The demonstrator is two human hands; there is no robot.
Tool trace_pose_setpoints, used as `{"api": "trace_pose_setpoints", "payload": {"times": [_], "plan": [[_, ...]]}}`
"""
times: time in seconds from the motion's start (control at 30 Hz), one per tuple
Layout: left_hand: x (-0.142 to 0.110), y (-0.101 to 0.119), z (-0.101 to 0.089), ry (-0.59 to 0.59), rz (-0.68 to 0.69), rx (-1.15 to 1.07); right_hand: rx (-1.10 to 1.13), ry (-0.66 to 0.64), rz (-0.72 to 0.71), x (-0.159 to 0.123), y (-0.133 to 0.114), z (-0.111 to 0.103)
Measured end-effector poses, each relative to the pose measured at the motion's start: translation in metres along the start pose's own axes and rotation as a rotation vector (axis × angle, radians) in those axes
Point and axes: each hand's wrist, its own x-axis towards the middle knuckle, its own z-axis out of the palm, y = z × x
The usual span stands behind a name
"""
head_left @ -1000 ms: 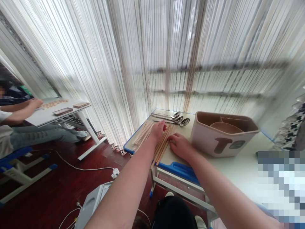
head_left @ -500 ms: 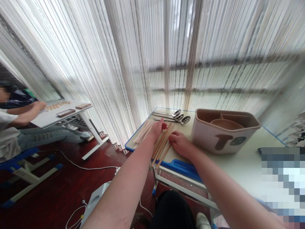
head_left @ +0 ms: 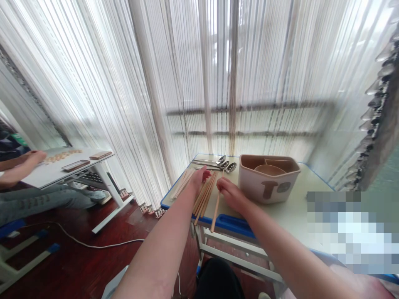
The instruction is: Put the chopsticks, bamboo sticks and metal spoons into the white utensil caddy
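Observation:
Several brown chopsticks point(head_left: 204, 196) lie in a loose bunch on the table point(head_left: 289, 212), with paler chopsticks point(head_left: 182, 183) to their left. My left hand point(head_left: 200, 176) rests flat on the bunch, fingers stretched out. My right hand point(head_left: 230, 193) is pinched on a single brown chopstick point(head_left: 215, 211), whose near end sticks out over the table's blue front edge. Three metal spoons point(head_left: 215, 162) lie just beyond the chopsticks.
A beige cutlery holder point(head_left: 267, 178) with compartments stands on the table right of my hands. String curtains point(head_left: 199, 79) hang behind. At far left another person's arm point(head_left: 18, 164) rests on a second white table point(head_left: 62, 168). A cable point(head_left: 77, 241) runs over the dark red floor.
My right hand has closed on one chopstick and drawn it apart from the bunch toward the front edge. The view has shifted, and my left hand stays on the bunch.

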Motion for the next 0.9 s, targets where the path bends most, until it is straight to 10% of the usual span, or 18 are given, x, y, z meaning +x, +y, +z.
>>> {"api": "trace_pose_setpoints", "payload": {"times": [0.17,0.33,0.57,0.77,0.9], "plan": [[0.005,0.014,0.002,0.014,0.03,0.044,0.091,0.101,0.033,0.008,-0.036,-0.022],[0.004,0.055,0.03,0.1,0.35,0.145,0.27,0.102,0.094,0.036,-0.067,-0.092],[-0.025,0.106,0.121,-0.17,0.688,0.384,0.177,0.229,0.162,0.058,-0.049,-0.193],[-0.021,0.11,0.168,-0.316,0.818,0.529,0.234,-0.041,0.204,0.064,-0.044,-0.227],[-0.012,0.117,0.181,-0.353,0.833,0.613,0.167,0.005,0.145,0.063,-0.036,-0.241]]}}
